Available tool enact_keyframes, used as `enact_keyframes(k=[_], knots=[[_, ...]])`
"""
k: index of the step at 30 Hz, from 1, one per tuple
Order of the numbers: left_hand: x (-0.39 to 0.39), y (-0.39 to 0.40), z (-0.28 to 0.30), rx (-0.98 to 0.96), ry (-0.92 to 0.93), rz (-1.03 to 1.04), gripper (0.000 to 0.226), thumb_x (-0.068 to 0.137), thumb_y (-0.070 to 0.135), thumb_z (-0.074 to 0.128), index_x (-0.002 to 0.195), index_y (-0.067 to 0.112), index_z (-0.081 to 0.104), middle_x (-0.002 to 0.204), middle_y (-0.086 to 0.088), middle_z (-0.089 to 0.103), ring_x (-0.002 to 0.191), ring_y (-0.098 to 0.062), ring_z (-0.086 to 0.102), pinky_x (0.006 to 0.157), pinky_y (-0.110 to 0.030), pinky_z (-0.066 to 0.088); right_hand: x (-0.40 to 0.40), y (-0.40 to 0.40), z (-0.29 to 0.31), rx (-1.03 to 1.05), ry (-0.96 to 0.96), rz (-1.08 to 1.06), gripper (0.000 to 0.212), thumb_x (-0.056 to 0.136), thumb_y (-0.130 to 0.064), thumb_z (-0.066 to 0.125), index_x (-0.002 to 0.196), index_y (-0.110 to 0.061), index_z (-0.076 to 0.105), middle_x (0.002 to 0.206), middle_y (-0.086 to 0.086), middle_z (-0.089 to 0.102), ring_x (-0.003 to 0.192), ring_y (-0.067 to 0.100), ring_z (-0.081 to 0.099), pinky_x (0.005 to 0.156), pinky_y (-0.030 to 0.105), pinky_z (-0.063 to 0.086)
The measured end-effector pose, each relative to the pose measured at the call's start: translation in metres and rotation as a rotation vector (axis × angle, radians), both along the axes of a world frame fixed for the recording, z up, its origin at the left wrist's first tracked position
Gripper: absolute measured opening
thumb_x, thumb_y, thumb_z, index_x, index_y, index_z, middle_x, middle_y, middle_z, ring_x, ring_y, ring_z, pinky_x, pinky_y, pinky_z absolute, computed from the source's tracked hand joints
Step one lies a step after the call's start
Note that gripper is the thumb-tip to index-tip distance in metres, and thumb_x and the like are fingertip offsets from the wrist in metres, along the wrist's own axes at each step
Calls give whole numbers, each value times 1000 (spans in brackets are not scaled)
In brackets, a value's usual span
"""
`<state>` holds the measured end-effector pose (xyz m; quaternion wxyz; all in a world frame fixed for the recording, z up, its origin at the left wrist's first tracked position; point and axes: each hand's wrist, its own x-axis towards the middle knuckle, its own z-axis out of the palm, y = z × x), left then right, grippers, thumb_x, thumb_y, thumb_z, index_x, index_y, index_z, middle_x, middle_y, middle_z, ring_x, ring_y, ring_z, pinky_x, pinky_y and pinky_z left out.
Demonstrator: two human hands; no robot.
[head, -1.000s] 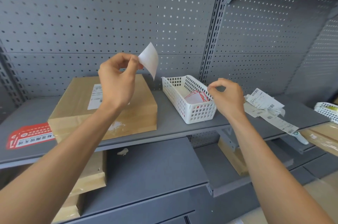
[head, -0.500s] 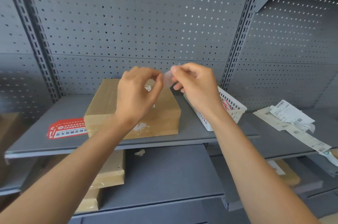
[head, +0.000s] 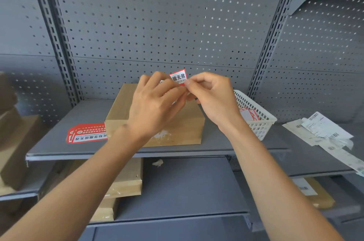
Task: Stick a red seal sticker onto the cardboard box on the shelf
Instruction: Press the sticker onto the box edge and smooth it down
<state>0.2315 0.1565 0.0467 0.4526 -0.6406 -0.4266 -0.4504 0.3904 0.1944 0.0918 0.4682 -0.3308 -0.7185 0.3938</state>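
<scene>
A brown cardboard box (head: 178, 129) sits flat on the grey shelf (head: 82, 114), mostly hidden behind my hands. Both hands meet above it, pinching one red seal sticker (head: 178, 78) with a white band of black characters; its upper end sticks up between the fingertips. My left hand (head: 153, 106) grips the sticker from the left, fingers curled. My right hand (head: 212, 99) pinches its right edge with thumb and forefinger. The sticker's lower part is hidden by my fingers.
More red seal stickers (head: 86, 134) lie on the shelf left of the box. A white plastic basket (head: 258, 120) with red-edged sheets stands to the right. Paper shipping labels (head: 323, 130) lie at far right. Other cardboard boxes (head: 126, 179) sit on the lower shelves.
My right hand came over from the basket to join the left above the box. The white backing side seen a second ago has turned, and the sticker's red printed face shows.
</scene>
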Motion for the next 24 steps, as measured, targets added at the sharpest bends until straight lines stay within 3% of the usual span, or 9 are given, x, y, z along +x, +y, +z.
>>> enact_keyframes(k=[3,6,8,13,16,24], knots=[[2,-5,-2,-49,-68,-25,17,97,25,71,90,12,80,92,-2,76,86,-35,70,63,-44,41,2,2,-4,12,18,-28,10,93,-13,69,84,-11,75,73,3,77,63,9,71,59,13,48],[-1,-16,-6,-114,-318,-99,16,92,28,78,93,12,79,100,-2,74,96,-32,63,76,-44,46,9,2,-8,-5,56,-60,9,93,-12,68,87,-10,74,79,6,78,65,9,72,61,15,49],[-4,-25,-9,-158,-498,-128,13,89,25,81,93,13,78,103,-1,71,101,-25,59,85,-37,48,16,0,-11,-45,99,-55,9,94,-14,67,89,-11,74,80,5,78,67,12,73,64,19,51],[-7,-42,-3,-299,-854,-214,12,89,37,78,91,25,74,99,11,71,103,-13,60,82,-26,46,27,-12,-20,-110,189,-9,9,96,-15,67,92,-11,74,87,8,79,71,17,73,73,34,53],[-8,-47,-2,-396,-897,-268,6,91,36,75,85,33,75,96,14,73,103,-11,61,80,-24,44,27,-17,-21,-113,205,13,10,97,-14,66,91,-11,74,89,8,79,71,18,72,74,36,53],[-19,-62,-13,-462,-966,-308,14,90,26,75,79,34,76,99,15,73,109,-9,57,80,-22,39,16,-23,-37,-145,162,54,10,96,-15,67,95,-9,74,91,9,79,78,18,74,78,35,53]])
